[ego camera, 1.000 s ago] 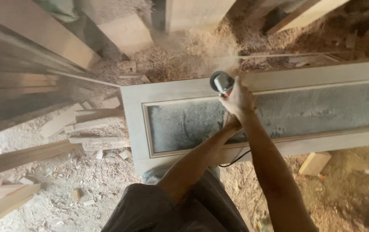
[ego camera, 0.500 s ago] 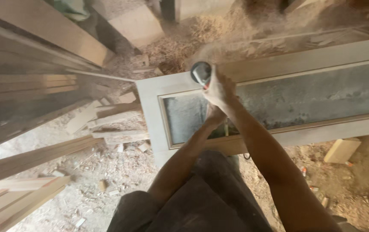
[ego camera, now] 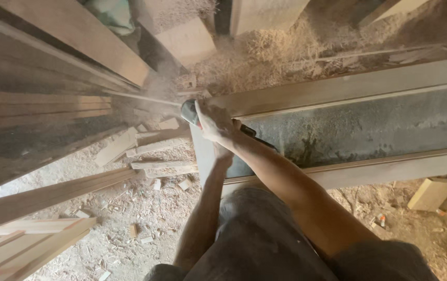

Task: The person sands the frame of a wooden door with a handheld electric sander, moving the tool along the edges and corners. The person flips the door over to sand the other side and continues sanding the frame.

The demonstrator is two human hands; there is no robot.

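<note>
A pale wooden door frame with a dusty grey panel lies flat across the sawdust-covered floor. At its left end sits a hand-held power sander with a round grey head and a black body, throwing dust to the left. My right hand presses down on the sander's head. My left hand reaches up under my right wrist and grips the sander's body, and is mostly hidden there. My knees in dark trousers are at the bottom.
Long planks slant across the left, with a stack of boards at bottom left. Short offcuts lie by the frame's left end. A wood block sits at right. Shavings are heaped behind the frame.
Both hands and the sander have travelled left along the frame's far rail to its left corner. More dust blows off to the left.
</note>
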